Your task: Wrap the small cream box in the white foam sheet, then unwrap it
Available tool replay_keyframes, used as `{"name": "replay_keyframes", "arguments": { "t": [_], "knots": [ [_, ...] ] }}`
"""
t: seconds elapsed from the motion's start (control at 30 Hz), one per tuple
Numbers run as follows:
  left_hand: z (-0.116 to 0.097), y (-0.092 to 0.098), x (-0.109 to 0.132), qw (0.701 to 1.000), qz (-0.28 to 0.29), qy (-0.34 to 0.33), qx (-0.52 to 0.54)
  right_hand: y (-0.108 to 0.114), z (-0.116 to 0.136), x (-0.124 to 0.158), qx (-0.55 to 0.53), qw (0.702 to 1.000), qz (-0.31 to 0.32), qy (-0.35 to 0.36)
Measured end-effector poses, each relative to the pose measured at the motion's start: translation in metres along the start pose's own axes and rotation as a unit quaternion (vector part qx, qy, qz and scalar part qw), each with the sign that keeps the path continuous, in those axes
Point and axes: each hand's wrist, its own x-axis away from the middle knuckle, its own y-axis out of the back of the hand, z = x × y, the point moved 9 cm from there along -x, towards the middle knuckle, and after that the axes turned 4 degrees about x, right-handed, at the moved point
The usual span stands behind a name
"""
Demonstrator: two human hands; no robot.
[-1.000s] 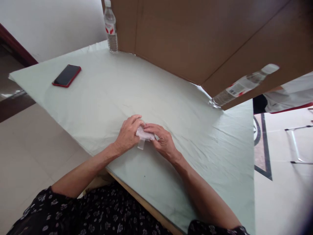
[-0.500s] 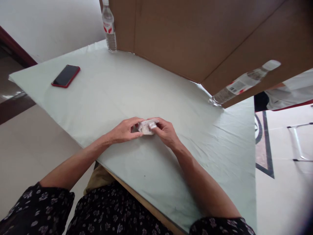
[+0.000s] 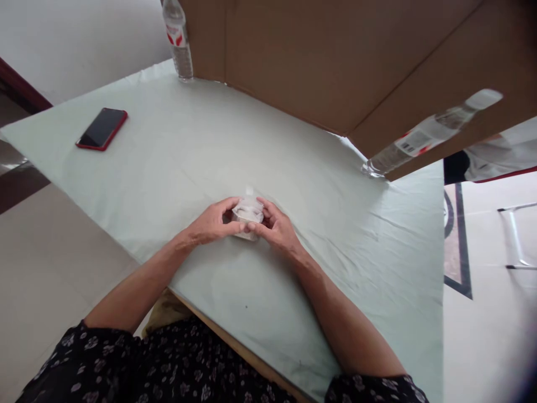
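Between my two hands is a small whitish, box-shaped packet in crinkled clear plastic wrap (image 3: 247, 212), low over the table near its front edge. My left hand (image 3: 216, 220) closes on its left side, thumb along the near face and fingers behind. On the right side my right hand (image 3: 274, 224) grips it the same way, and the two thumb tips nearly meet at the front. A pale flap of the wrap stands up at the far side. What lies inside the packet is too blurred to tell.
A phone in a red case (image 3: 102, 129) lies at the table's left. Brown cardboard panels (image 3: 293, 61) stand along the back, with a water bottle (image 3: 178, 42) at their left and another bottle (image 3: 432, 134) at the right. Pale green cloth (image 3: 201, 145) covers the table.
The packet has turned in my hands, and its wrap now sticks up at the far side. My right thumb has moved from its right end to the near face. The view has shifted slightly.
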Motion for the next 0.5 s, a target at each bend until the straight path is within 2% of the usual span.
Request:
{"name": "replay_keyframes", "arguments": {
  "t": [0.07, 0.13, 0.27, 0.37, 0.5],
  "knots": [
    [0.004, -0.004, 0.000, 0.997, 0.011, 0.014, 0.079, 0.004, -0.002, 0.000, 0.065, 0.998, -0.012, 0.008],
    [0.011, -0.004, 0.000, 0.992, 0.003, 0.038, 0.124, 0.012, 0.008, 0.003, 0.147, 0.987, -0.051, 0.047],
    [0.018, -0.006, 0.001, 0.984, 0.005, 0.063, 0.168, 0.026, 0.046, 0.019, 0.292, 0.929, -0.151, 0.169],
    [0.018, -0.007, 0.002, 0.981, 0.006, 0.062, 0.186, 0.017, 0.061, 0.025, 0.355, 0.895, -0.145, 0.228],
    [0.019, -0.007, 0.003, 0.978, 0.009, 0.058, 0.198, 0.003, 0.057, 0.021, 0.375, 0.890, -0.101, 0.237]
  ]
}}
